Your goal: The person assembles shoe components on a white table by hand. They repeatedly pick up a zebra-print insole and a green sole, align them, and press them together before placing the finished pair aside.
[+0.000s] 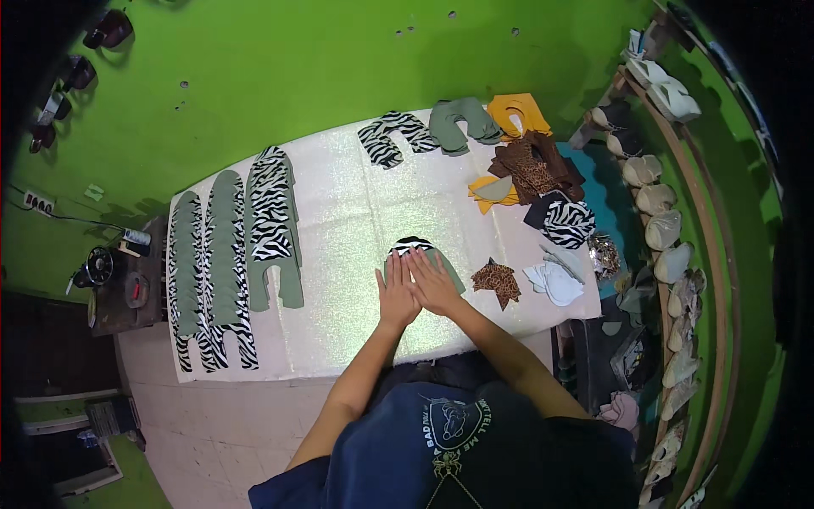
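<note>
Both hands, left hand and right hand, lie flat with fingers spread and released, pressing a rounded green fabric piece with a zebra-striped top onto the glittery white surface. Bare surface stretches beyond the fingertips; a leopard-print cutout lies just right of them.

A bright green wall is being shown behind the work table, whose top is being covered by a glittery white sheet. Several small holes are being seen in the wall's paint. A pale tiled floor is being shown at lower left. A dark side stand is being kept against the table's left end. A curved wooden rack is being seen along the right.
</note>
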Demonstrator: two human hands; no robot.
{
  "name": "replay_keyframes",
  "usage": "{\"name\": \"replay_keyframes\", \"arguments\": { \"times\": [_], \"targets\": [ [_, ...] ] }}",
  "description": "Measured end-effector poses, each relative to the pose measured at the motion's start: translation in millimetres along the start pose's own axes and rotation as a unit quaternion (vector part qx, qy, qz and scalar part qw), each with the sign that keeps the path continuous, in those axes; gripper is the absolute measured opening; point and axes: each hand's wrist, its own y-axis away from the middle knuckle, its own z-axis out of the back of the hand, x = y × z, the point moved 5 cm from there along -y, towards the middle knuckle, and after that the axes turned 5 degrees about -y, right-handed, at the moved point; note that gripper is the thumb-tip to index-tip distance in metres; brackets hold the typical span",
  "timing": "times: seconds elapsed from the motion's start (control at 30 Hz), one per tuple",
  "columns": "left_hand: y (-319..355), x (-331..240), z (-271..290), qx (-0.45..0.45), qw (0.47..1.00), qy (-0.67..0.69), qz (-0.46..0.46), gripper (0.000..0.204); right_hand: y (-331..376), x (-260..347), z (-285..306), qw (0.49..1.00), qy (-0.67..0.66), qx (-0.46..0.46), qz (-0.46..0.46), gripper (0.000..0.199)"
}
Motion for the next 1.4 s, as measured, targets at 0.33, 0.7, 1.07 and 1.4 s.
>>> {"name": "replay_keyframes", "arguments": {
  "times": [0.33,0.7,1.07,1.4],
  "targets": [
    [6.0,5.4,1.5,-0.027,0.997,0.01,0.066,0.065,6.1,-10.2,9.5,0.997,0.064,0.0,-0.043,0.063],
    [12.4,-3.4,1.9,-0.03,0.999,0.023,0.004,0.063,9.6,-10.9,6.6,0.995,0.097,0.006,-0.023,0.054],
    [0.2,17.3,42.2,-0.106,0.989,0.044,0.091,0.036,4.2,-9.9,47.4,0.981,0.008,-0.178,-0.079,0.039],
    [-18.6,38.6,29.7,-0.011,0.979,0.056,0.194,0.03,-19.0,-35.3,34.1,0.983,-0.023,-0.083,-0.164,0.034]
  ]
}}
